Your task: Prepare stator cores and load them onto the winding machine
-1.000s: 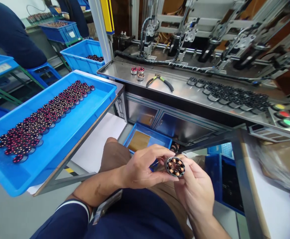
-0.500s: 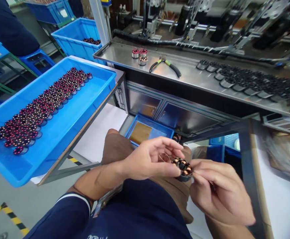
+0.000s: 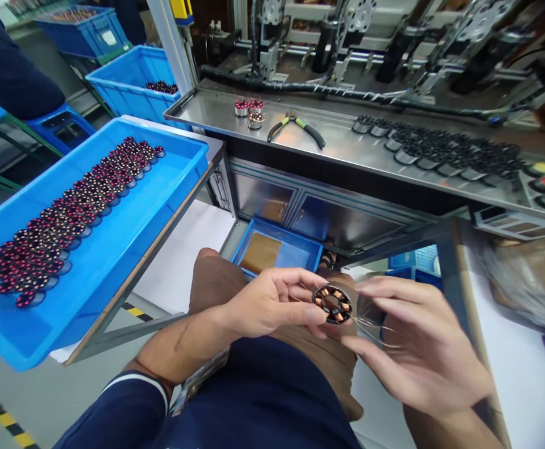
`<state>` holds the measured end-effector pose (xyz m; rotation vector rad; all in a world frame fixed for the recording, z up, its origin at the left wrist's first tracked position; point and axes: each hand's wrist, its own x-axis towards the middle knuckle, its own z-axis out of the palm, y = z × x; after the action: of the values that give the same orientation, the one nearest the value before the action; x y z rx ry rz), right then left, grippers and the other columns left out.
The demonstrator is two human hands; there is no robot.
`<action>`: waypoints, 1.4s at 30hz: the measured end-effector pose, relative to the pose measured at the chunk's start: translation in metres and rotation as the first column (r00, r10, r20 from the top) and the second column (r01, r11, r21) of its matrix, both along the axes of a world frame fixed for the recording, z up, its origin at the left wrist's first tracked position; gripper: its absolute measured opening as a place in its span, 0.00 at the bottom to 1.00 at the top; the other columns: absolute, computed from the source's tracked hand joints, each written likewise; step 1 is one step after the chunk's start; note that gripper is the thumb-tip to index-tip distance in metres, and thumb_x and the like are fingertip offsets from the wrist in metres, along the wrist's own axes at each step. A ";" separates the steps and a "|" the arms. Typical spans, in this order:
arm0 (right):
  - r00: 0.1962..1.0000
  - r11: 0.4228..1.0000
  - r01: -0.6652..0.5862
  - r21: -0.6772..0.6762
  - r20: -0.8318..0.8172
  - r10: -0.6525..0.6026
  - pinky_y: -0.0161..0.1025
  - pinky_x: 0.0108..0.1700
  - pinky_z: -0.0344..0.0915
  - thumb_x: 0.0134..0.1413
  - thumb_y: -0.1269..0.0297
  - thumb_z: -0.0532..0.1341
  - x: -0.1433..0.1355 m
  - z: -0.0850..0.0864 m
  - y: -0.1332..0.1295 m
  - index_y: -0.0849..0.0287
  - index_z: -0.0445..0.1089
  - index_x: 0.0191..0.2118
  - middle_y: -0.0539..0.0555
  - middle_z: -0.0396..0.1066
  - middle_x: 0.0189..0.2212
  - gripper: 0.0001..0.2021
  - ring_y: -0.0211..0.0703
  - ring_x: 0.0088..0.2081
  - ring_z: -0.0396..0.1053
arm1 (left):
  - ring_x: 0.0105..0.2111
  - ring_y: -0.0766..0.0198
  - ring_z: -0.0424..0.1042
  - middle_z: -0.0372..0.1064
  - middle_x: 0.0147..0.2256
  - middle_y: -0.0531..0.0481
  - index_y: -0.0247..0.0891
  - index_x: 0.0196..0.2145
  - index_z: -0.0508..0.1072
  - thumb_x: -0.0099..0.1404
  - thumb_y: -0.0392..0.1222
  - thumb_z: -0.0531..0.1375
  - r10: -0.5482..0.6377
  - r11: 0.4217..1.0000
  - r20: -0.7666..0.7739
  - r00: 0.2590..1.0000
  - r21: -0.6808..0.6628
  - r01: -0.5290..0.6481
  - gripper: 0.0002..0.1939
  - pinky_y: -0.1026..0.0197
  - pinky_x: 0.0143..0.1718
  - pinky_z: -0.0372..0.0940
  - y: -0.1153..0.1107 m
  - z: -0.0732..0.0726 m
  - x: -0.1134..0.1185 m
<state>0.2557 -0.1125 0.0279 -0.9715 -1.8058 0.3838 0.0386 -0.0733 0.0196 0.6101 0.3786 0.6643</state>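
above the lap [image 3: 317, 368], left hand [image 3: 272, 307] holds stator [image 3: 342, 307].

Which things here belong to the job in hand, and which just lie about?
Job: wound stator in the left hand, its loose wires; probably reddish stators in the blue tray, black stator cores, pliers.
Seemingly lying about: brown sheet, crumpled plastic.

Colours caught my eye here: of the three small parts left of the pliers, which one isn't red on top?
The front part: its top looks coppery, while the rear left part and rear right part have red tops.
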 end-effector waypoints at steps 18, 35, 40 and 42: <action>1.000 0.999 0.028 -0.027 -0.007 -0.028 0.36 0.33 0.70 0.59 0.82 0.63 -0.022 0.034 -0.006 0.60 0.73 0.40 0.53 0.72 0.32 0.10 0.39 0.34 0.72 | 0.55 0.54 0.76 0.79 0.47 0.46 0.38 0.37 0.75 0.45 0.35 0.79 0.255 0.951 0.184 0.949 0.129 -0.281 0.24 0.52 0.57 0.69 0.000 0.006 0.001; 0.998 0.995 0.067 -0.080 0.020 -0.065 0.37 0.33 0.69 0.62 0.78 0.62 -0.025 0.047 -0.002 0.59 0.73 0.38 0.53 0.72 0.32 0.07 0.39 0.35 0.71 | 0.52 0.55 0.77 0.78 0.45 0.48 0.38 0.35 0.74 0.48 0.32 0.76 0.260 0.936 0.212 0.942 0.186 -0.300 0.19 0.54 0.54 0.71 0.002 0.015 0.003; 0.988 0.988 -0.149 -0.027 0.041 0.150 0.38 0.37 0.74 0.61 0.81 0.60 -0.018 0.050 0.002 0.60 0.72 0.42 0.54 0.73 0.35 0.10 0.41 0.38 0.75 | 0.39 0.56 0.81 0.79 0.34 0.44 0.34 0.38 0.77 0.59 0.69 0.65 -0.108 0.984 0.054 0.993 0.151 0.099 0.31 0.57 0.43 0.74 0.015 0.008 0.004; 0.980 0.984 -0.177 -0.009 0.088 0.177 0.38 0.39 0.75 0.61 0.81 0.60 -0.014 0.050 0.004 0.59 0.72 0.43 0.55 0.74 0.37 0.10 0.42 0.41 0.76 | 0.34 0.52 0.81 0.78 0.29 0.42 0.31 0.37 0.78 0.62 0.74 0.57 -0.439 0.887 0.013 0.899 0.169 0.430 0.37 0.55 0.37 0.75 0.017 0.004 0.002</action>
<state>0.2419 -0.1089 0.0779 -0.8424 -1.9800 0.4577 0.0409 -0.0561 0.0241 0.8020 0.1290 0.2774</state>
